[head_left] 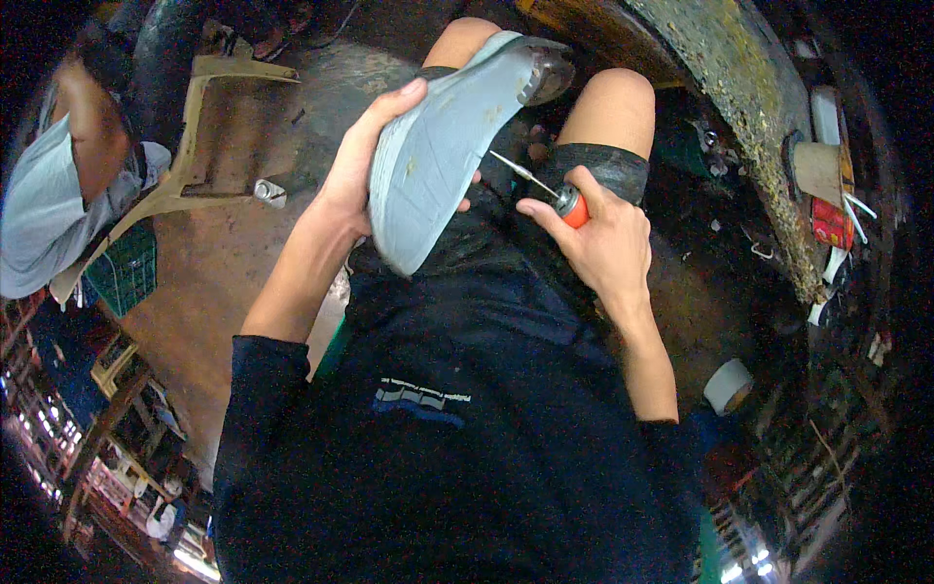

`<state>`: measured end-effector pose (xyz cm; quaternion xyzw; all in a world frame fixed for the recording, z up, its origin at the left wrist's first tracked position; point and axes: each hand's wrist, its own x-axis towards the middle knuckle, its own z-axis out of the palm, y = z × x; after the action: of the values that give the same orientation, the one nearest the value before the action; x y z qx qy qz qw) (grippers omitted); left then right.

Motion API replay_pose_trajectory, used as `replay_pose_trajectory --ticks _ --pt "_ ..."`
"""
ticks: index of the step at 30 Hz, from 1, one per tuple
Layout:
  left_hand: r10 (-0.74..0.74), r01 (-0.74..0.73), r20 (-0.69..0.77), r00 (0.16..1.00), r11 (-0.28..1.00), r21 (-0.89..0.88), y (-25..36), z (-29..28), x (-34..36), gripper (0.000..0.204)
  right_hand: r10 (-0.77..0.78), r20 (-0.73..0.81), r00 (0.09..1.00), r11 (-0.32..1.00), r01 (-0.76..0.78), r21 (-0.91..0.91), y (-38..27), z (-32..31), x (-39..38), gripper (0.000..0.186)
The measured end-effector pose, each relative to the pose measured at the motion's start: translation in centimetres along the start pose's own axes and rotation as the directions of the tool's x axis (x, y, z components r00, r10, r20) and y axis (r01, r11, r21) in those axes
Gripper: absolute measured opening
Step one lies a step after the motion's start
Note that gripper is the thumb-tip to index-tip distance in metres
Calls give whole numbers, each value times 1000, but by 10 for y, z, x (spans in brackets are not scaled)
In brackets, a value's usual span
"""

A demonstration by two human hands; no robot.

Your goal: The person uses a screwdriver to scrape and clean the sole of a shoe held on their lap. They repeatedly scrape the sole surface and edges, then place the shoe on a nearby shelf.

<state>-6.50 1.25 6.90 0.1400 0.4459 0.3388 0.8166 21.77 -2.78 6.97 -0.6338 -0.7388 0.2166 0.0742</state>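
Note:
My left hand grips a grey shoe piece by its left side, its broad grey face turned up and a dark notched part at the far end; some of the fingers are behind it. In my right hand is an awl-like tool with an orange handle and a thin metal shaft. Its tip points toward the right edge of the shoe piece, just beside it; whether it touches cannot be told. Both are over my lap, between my bare knees.
Another person's arm and grey clothing are at left, by a wooden frame and green crate. A can lies on the floor. A crusted bench edge, containers and a roll are at right.

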Motion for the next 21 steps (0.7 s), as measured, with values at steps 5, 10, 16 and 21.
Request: replay_pose_trajectory --ticks 5,10,16,21 --pt "100 -96 -36 994 990 102 7 3 17 86 107 82 991 994 -108 0 -4 -3 16 73" --pt "67 -67 4 998 998 -20 10 1 24 86 150 137 979 989 -147 -29 -8 -4 28 74" --pt "47 -45 27 998 995 -88 9 -6 25 87 129 129 983 992 -128 -17 -10 -1 33 75" --pt "48 -49 -17 999 995 -82 8 -5 26 87 79 159 984 996 -71 -58 -10 0 29 75"
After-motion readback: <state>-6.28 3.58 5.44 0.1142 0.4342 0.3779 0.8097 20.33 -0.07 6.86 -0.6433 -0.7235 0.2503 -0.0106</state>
